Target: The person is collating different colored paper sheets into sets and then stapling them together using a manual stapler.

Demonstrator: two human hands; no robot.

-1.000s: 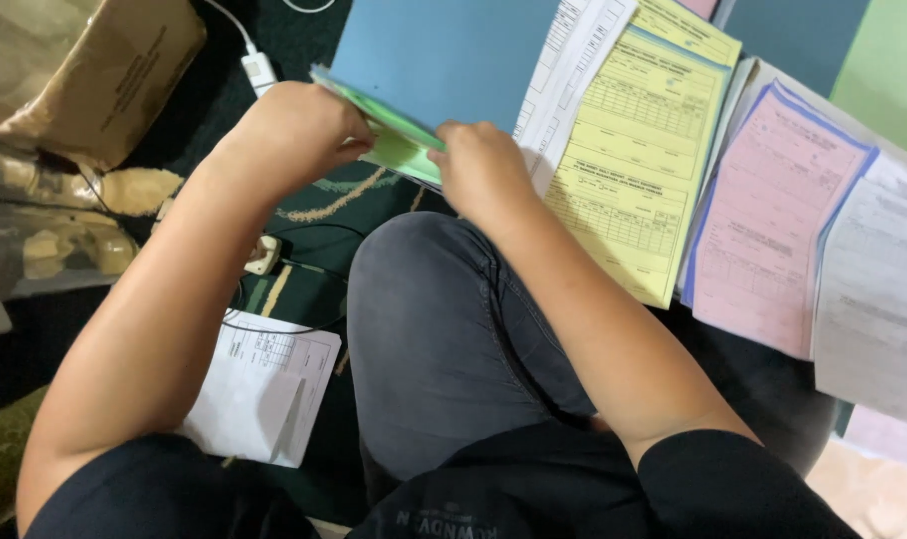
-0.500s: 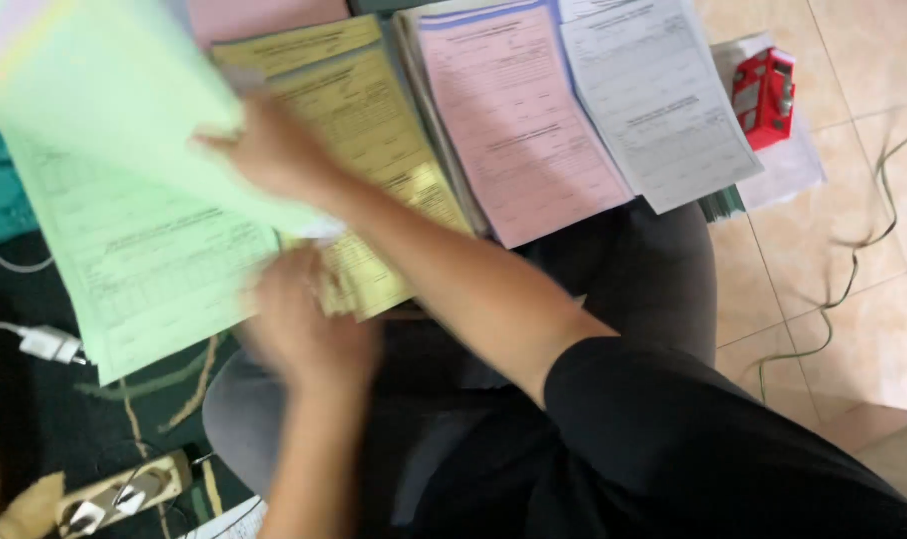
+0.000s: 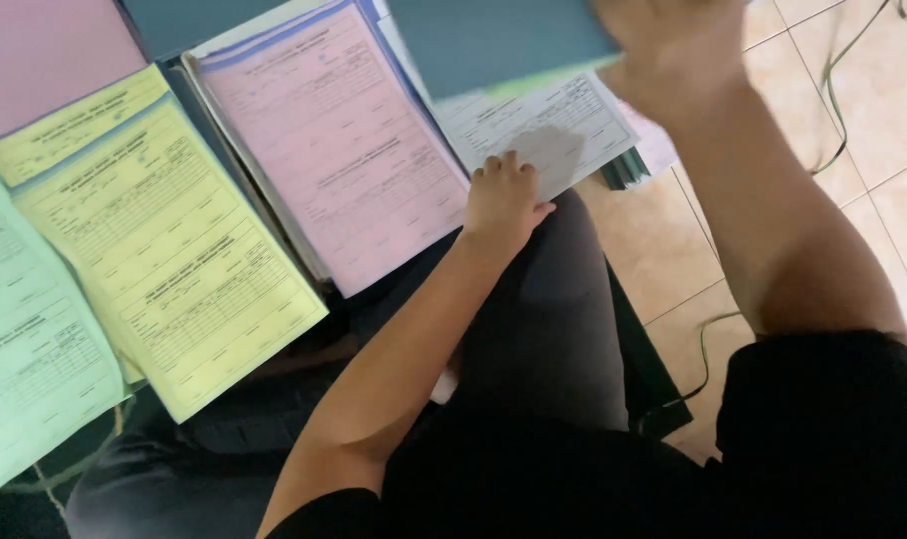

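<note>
Head view:
Left hand (image 3: 505, 195): lay flat, fingers spread, pressing the white form (image 3: 548, 135); it clasped nothing.
Right hand (image 3: 668, 55): raised and blurred, clutching a grey-blue folder (image 3: 498, 40) by its edge, above the white form.
Pink form (image 3: 339, 150): just left of the white one.
Yellow form (image 3: 164, 250): further left.
Green form (image 3: 24, 349): at the far left.
Floor (image 3: 853, 150): tiled, crossed by a cable (image 3: 843, 70).
</note>
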